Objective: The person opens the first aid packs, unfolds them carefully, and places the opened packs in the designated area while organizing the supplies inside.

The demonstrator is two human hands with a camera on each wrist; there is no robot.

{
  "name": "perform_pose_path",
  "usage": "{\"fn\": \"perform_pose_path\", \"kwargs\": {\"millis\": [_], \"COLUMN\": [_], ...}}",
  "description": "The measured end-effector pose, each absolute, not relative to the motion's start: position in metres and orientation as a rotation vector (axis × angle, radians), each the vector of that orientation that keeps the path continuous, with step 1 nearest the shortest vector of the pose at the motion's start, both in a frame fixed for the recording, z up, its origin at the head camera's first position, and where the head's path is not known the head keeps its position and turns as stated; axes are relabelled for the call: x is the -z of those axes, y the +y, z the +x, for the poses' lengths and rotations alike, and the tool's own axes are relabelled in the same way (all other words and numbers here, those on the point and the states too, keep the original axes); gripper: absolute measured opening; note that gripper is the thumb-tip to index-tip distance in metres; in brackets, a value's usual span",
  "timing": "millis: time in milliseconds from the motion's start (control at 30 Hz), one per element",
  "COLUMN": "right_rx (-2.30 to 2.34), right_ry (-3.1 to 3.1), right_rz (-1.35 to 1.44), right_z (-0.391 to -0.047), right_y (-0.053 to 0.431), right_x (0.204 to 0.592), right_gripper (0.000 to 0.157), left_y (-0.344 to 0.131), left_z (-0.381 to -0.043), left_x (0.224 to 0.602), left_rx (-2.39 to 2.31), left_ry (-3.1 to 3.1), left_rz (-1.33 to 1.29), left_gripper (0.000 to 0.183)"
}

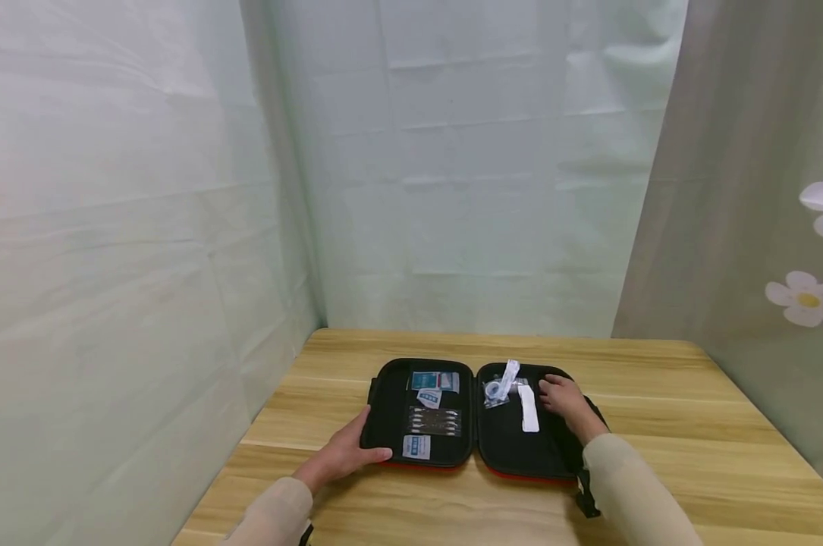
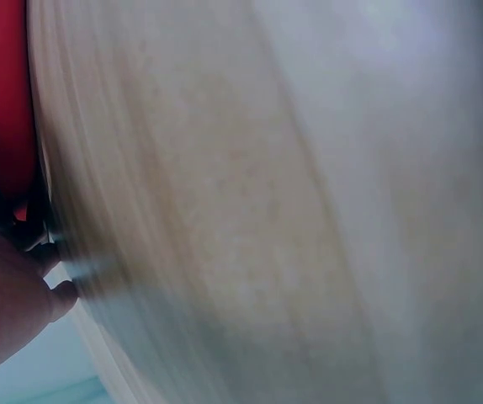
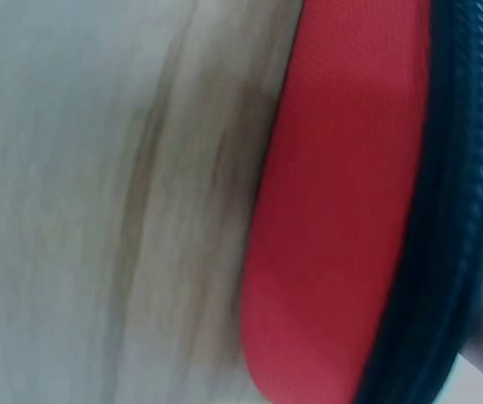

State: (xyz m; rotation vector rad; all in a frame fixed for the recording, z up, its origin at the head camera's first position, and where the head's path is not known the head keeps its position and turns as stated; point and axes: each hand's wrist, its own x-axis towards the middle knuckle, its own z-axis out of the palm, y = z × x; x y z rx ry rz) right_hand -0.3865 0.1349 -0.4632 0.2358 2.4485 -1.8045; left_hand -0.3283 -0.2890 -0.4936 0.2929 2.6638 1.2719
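A black-lined zip case (image 1: pixel 377 425) with a red shell lies unfolded on the table. My left hand (image 1: pixel 346 451) grips its front left corner, thumb over the rim and fingers along the outer side. Above the right half is my right hand (image 1: pixel 566 402), its fingers loosely bent beside a white strip (image 1: pixel 529 409); nothing shows between them. Next to that strip lie another white strip (image 1: pixel 509 375) and a clear packet with a white roll (image 1: pixel 494 391). In the right wrist view, the red shell (image 3: pixel 334 194) hides most of that hand.
The left half holds a pack of cotton swabs (image 1: pixel 435 421), a teal packet (image 1: pixel 425 381) and small blue-and-white sachets (image 1: pixel 416 447). A black strap (image 1: pixel 586 500) hangs at the case's front right. Behind the wooden table (image 1: pixel 684 409) hang pale curtains (image 1: pixel 466 189).
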Motion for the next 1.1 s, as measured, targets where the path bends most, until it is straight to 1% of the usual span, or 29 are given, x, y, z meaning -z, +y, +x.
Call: {"fn": "perform_pose_path", "kwargs": {"millis": [300,600,833,1100], "right_rx": [1.764,1.720,1.688,1.641], "right_ry": [2.592,2.631,2.715,2.715], "right_rz": [0.201,0.210,0.159,0.183], "right_z": [-0.391,-0.401,-0.407,-0.420], "right_y": [0.138,0.129,0.121,0.117], "right_x": [0.458,0.452,0.441,0.437], "right_gripper": [0.056,0.055,0.048,0.048], "left_y": [-0.294,-0.295,-0.293,-0.290], "left_z": [-0.329,-0.328,-0.327,-0.328], "left_x": [0.495,0.494,0.493,0.495], "left_rx": [-1.280,-1.291,-1.271,-1.274], "left_ry": [2.666,2.661,2.660,2.656], "left_rz": [0.292,0.285,0.277,0.309], "left_gripper": [0.108,0.108,0.109,0.107]}}
